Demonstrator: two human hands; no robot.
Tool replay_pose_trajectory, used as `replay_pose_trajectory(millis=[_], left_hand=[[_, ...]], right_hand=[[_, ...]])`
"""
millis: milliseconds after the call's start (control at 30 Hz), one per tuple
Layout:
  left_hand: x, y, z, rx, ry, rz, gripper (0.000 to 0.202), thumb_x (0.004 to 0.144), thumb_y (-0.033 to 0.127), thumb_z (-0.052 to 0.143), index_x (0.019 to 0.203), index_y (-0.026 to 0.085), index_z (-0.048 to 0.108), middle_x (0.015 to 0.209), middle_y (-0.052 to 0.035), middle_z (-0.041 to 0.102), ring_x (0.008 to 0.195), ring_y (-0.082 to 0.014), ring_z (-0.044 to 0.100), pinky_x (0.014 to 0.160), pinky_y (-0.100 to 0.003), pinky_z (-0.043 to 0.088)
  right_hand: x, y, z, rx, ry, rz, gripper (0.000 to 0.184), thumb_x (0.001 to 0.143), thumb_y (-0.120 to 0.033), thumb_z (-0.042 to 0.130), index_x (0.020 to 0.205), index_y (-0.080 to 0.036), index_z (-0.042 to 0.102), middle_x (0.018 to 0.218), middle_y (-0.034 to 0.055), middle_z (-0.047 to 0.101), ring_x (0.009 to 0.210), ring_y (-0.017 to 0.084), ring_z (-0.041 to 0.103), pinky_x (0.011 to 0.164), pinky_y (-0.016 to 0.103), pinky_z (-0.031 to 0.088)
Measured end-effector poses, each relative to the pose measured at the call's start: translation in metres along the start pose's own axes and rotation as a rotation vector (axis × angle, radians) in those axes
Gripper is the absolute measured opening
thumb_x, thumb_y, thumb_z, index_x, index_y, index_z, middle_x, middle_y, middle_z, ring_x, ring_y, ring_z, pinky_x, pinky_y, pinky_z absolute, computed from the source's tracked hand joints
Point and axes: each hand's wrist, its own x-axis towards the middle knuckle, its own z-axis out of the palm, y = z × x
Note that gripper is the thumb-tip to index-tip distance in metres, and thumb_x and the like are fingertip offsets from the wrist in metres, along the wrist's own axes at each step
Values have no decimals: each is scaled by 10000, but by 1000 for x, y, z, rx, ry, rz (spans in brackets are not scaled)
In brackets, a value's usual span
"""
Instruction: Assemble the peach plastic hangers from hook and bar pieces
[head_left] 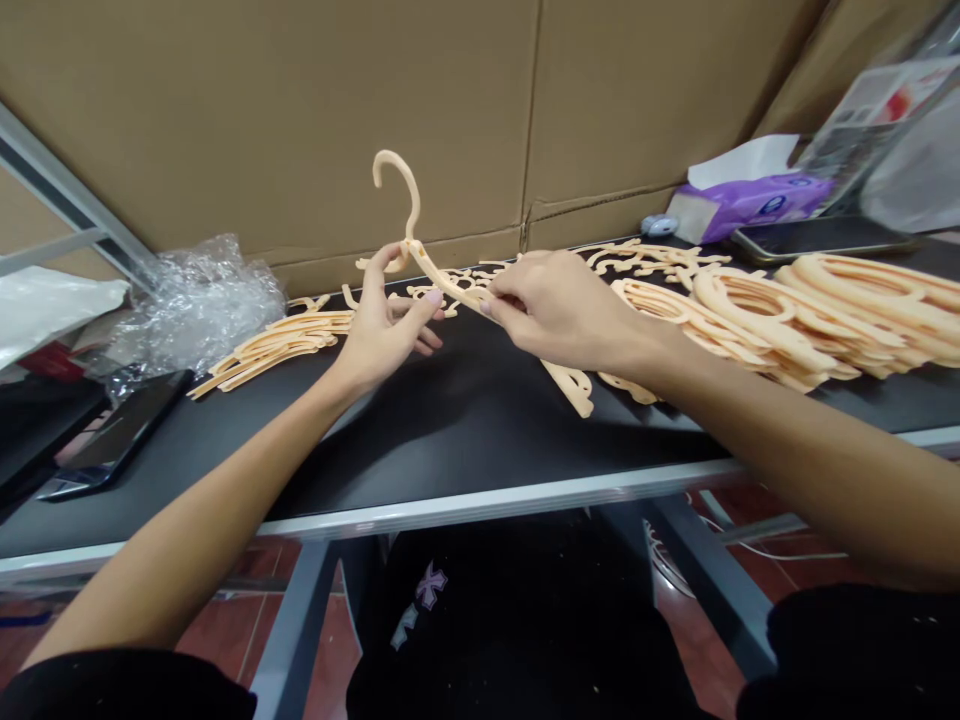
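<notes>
A peach-coloured plastic clothes hanger (442, 283) is raised above the black tabletop, its hook (409, 190) pointing up. My left hand (382, 325) is at the hanger's centre, with the index finger curled against the joint below the hook. Its thumb is apart from that finger, and the other fingers are loosely bent. My right hand (562, 305) pinches the hanger's sloping arm between thumb and fingers. Behind both hands lie small peach hanger parts (645, 258), partly hidden. Below my right hand, a flat hanger piece (568, 388) rests on the table.
Stacked peach hanger pieces (817, 320) cover the right side; slim arms (281, 345) lie in a pile at left. Crumpled clear plastic (199, 300) and a dark phone (120, 435) are at far left. A purple tissue pack (757, 205) stands back right, before a cardboard wall (300, 120).
</notes>
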Motion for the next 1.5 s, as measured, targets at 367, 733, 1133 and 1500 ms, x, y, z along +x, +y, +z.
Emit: replay_pose_trajectory(millis=[367, 733, 1133, 1500], left_hand=[[-7, 7, 4, 121, 35, -2, 832, 903, 395, 746, 1589, 299, 284, 1041, -69, 804, 777, -214, 805, 798, -386, 689], [2, 23, -22, 95, -42, -17, 950, 776, 290, 751, 1642, 227, 365, 877, -62, 788, 705, -249, 785, 632, -347, 635], [3, 12, -28, 472, 36, 73, 574, 763, 239, 635, 1333, 187, 676, 830, -43, 802, 775, -250, 772, 782, -375, 634], [2, 8, -25, 863, 73, 163, 191, 893, 392, 581, 887, 226, 675, 653, -11, 682, 612, -210, 611, 638, -320, 419]], right_hand=[[-6, -18, 9, 102, -60, -282, 256, 1042, -320, 653, 1041, -126, 819, 943, 134, 740, 945, 246, 616, 846, 356, 401], [-4, -2, -9, 81, 12, -99, 328, 1052, -309, 547, 997, -163, 836, 971, 122, 788, 944, 251, 654, 863, 370, 396], [0, 11, -14, 70, 63, 78, 334, 1019, -316, 531, 1008, -185, 837, 970, 123, 804, 918, 271, 678, 833, 381, 415], [1, 16, -20, 9, 25, 174, 301, 998, -306, 559, 1013, -196, 839, 991, 127, 811, 919, 291, 686, 798, 391, 414]])
